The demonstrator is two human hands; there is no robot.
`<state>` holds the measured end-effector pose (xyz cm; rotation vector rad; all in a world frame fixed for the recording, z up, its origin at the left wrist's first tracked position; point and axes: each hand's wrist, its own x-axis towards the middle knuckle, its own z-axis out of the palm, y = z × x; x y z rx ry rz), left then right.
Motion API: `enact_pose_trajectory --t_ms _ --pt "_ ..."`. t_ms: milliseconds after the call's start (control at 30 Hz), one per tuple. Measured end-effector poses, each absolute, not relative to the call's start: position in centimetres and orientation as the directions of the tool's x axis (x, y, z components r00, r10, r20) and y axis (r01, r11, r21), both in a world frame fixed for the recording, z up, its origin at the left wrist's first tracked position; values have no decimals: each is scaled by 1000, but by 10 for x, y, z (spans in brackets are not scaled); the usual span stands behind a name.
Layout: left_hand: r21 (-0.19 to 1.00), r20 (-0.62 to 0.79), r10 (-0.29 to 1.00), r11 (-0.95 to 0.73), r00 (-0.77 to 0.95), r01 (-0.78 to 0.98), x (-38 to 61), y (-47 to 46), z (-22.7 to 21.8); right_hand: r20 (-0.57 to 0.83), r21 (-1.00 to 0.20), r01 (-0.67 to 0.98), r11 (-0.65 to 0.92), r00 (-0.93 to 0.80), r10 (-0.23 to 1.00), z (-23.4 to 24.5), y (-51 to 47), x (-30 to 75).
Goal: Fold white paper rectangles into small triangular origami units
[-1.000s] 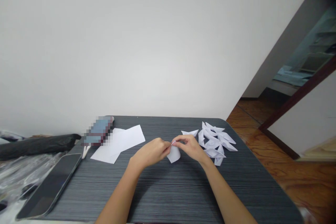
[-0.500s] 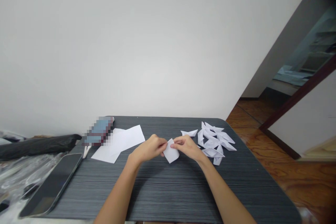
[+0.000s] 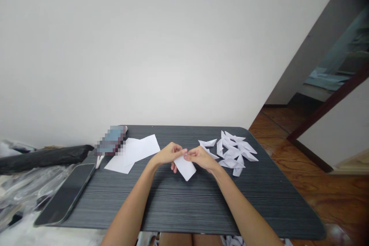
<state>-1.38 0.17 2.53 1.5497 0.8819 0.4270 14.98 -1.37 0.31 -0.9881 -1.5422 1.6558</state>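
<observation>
A small folded sheet of white paper (image 3: 185,168) is held between my two hands over the middle of the dark table. My left hand (image 3: 170,153) pinches its upper left edge, thumb on top and some fingers behind. At the top corner, the thumb and fingertips of my right hand (image 3: 200,157) close on the same paper, almost touching the left thumb. Just right of my right hand lie several folded white paper boats (image 3: 230,148), heaped loosely together. Flat white sheets (image 3: 138,152) overlap on the table to the left.
A black phone (image 3: 67,194) lies along the left edge of the dark table (image 3: 184,207). Behind it is a blurred-out device (image 3: 112,140) with a pale strap. Clear plastic and a long black bundle (image 3: 46,159) sit left of the table. A white wall rises behind.
The paper has turned in my hands, and its lower corner now points down to the right. My hands have drawn closer together at its top. The view has shifted slightly.
</observation>
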Motion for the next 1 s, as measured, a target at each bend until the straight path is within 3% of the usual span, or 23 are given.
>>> enact_pose_trajectory --t_ms 300,667,1000 --pt "934 -24 870 -157 493 322 -20 4 24 -63 -995 93 -20 -487 871 -5 -6 156" --pt "947 -156 807 -41 569 319 -14 5 17 88 -971 167 171 -418 904 -10 -7 149" --pt "921 21 929 -162 370 354 -11 8 12 41 -993 101 67 -237 971 -10 -1 152"
